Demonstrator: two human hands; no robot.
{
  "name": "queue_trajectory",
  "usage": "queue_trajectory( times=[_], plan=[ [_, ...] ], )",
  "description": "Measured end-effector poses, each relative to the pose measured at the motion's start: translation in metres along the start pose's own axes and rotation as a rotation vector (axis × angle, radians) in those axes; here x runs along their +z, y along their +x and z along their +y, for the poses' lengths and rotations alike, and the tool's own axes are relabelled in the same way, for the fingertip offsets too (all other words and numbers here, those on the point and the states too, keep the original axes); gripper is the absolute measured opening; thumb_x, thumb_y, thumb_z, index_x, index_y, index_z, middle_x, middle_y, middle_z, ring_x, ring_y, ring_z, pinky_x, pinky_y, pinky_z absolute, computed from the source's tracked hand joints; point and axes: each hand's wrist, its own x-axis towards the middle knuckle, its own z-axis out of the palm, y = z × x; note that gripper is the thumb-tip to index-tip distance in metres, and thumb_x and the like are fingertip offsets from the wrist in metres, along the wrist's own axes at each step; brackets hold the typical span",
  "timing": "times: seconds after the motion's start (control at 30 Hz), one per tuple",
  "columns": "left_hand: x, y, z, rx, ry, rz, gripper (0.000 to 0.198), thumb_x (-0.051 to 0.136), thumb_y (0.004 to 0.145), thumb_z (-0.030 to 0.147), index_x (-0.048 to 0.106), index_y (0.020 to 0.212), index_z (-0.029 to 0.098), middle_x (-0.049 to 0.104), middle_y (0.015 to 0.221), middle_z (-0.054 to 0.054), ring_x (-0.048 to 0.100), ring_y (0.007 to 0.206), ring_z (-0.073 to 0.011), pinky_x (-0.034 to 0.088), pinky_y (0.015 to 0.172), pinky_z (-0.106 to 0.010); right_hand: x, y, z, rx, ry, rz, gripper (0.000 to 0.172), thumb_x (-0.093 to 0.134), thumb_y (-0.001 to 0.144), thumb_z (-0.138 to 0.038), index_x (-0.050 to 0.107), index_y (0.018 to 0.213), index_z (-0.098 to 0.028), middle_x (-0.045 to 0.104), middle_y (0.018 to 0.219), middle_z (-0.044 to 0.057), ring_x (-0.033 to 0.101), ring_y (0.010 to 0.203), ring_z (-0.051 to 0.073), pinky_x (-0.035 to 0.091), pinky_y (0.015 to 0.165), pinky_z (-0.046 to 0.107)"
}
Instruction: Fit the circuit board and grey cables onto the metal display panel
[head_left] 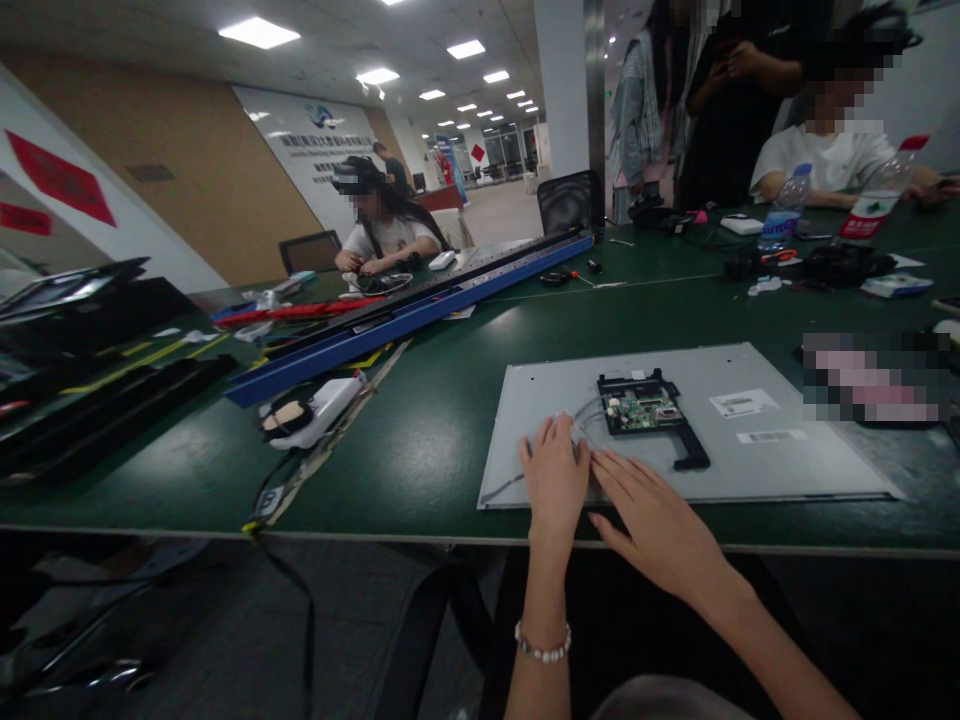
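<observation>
A flat grey metal-backed panel [735, 460] lies in front of me, with a green circuit board [645, 408] in a black bracket [694, 445] on its back. Thin grey cables [592, 412] run left from the board and pass under my left hand [556, 475]. The fingers of that hand are bent down on the cable near the panel's left side; their undersides are hidden. Close beside it, my right hand [660, 515] is open, its fingers stretched toward the left thumb and its own thumb apart. The right fingertips rest by the panel's near edge.
A long blue rail [405, 320] lies diagonally across the green table [435, 440]. A white device with a black strap [315, 412] sits left of the panel. Bottles [784, 215], tools and black items lie at the far right. Other people sit or stand beyond the table.
</observation>
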Motion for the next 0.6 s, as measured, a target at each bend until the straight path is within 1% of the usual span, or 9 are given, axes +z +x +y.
queue_trajectory(
  times=[0.1,0.2,0.3,0.4,0.47,0.6],
  plan=[
    [0.001,0.0,0.001,-0.004,0.023,-0.004,0.035,0.046,0.095,0.021,0.05,0.13,0.021,0.059,0.136,-0.011,0.045,0.135,-0.024,0.026,0.113,-0.055,0.001,-0.002,0.0,-0.004,-0.021,0.026,0.047,0.044,0.094,-0.024,0.054,0.136,-0.007,0.053,0.143,0.016,0.049,0.133,0.026,0.039,0.112,0.045],
    [0.002,-0.001,0.002,0.013,0.04,0.012,0.038,0.045,0.094,0.021,0.048,0.132,0.02,0.058,0.137,-0.012,0.044,0.135,-0.0248,0.026,0.113,-0.056,0.002,-0.004,0.001,-0.018,-0.031,0.077,0.044,0.045,0.094,-0.023,0.056,0.133,-0.007,0.056,0.14,0.016,0.052,0.13,0.026,0.042,0.11,0.045],
    [0.003,-0.003,0.001,0.05,0.073,0.044,0.038,0.046,0.094,0.023,0.048,0.132,0.02,0.056,0.139,-0.013,0.043,0.136,-0.0263,0.026,0.112,-0.057,0.003,-0.008,0.002,-0.042,-0.017,0.163,0.04,0.046,0.094,-0.019,0.058,0.131,-0.009,0.062,0.133,0.015,0.057,0.124,0.026,0.048,0.106,0.044],
    [0.004,-0.004,0.0,0.094,0.089,0.066,0.035,0.047,0.093,0.022,0.051,0.128,0.021,0.054,0.141,-0.013,0.044,0.135,-0.0271,0.029,0.111,-0.057,0.005,-0.015,0.003,-0.074,0.039,0.291,0.036,0.045,0.093,-0.012,0.062,0.125,-0.012,0.068,0.123,0.012,0.063,0.115,0.022,0.052,0.101,0.041],
    [0.004,-0.004,-0.001,0.112,0.08,0.088,0.032,0.048,0.092,0.021,0.053,0.124,0.021,0.051,0.144,-0.013,0.046,0.133,-0.0276,0.032,0.11,-0.056,0.006,-0.022,0.003,-0.086,0.084,0.365,0.036,0.045,0.092,-0.008,0.063,0.122,-0.015,0.07,0.119,0.011,0.065,0.111,0.021,0.053,0.099,0.04],
    [0.006,-0.004,-0.005,0.122,0.039,0.138,0.03,0.051,0.091,0.021,0.056,0.12,0.021,0.048,0.145,-0.015,0.048,0.131,-0.03,0.035,0.107,-0.056,0.003,-0.034,0.003,-0.069,0.191,0.416,0.038,0.046,0.091,-0.008,0.063,0.122,-0.019,0.07,0.118,0.01,0.065,0.111,0.021,0.055,0.096,0.04]
  ],
)
